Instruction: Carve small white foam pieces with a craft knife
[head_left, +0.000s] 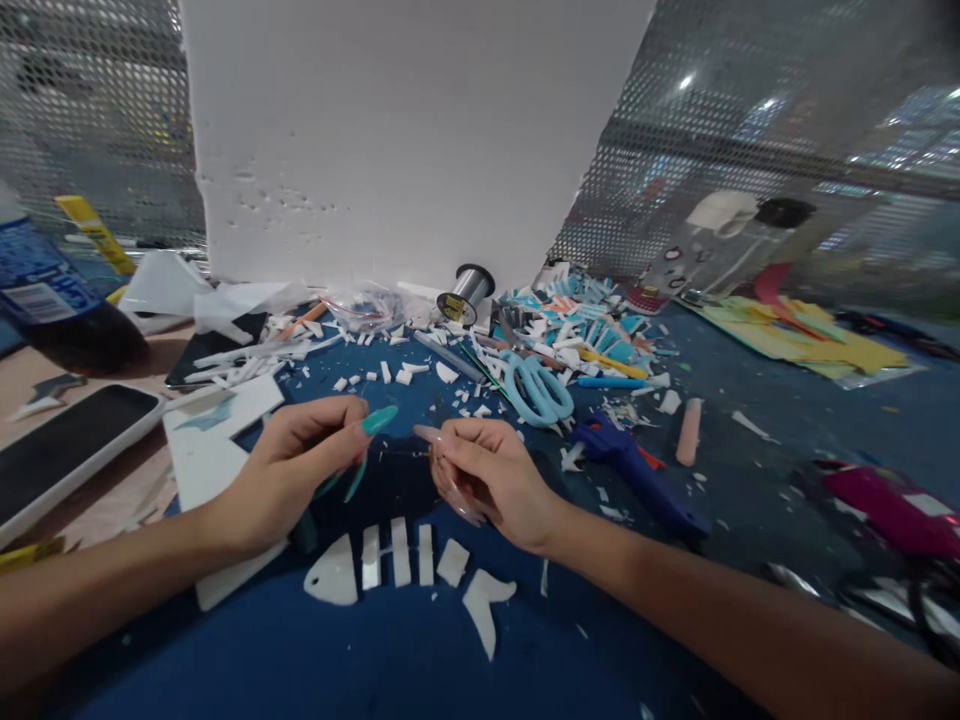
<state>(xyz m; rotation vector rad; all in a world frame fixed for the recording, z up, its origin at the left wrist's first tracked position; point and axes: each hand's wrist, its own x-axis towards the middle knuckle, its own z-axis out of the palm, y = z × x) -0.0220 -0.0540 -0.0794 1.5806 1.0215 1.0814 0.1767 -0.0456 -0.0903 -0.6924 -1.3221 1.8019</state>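
Note:
My right hand (pixel 495 475) is closed in a pinch on a thin wire (pixel 405 454), which pokes out from its fingertips toward the left. My left hand (pixel 311 460), with long teal nails, is also pinched; whatever lies between its fingertips is too small to make out. The two hands face each other a short way apart over the blue table. Below them lie white foam pieces laid out as a fish skeleton: a head (pixel 334 575) with a small hole, several strips (pixel 400 552), a squarish piece (pixel 453 562) and a forked tail (pixel 486 605).
A spool of wire (pixel 468 293) stands behind, by a white board (pixel 405 130). Light-blue scissors (pixel 537 390) and a blue glue gun (pixel 641 475) lie to the right, amid foam scraps. On the left are a phone (pixel 75 445), a cola bottle (pixel 56 300) and a cut foam sheet (pixel 202 470).

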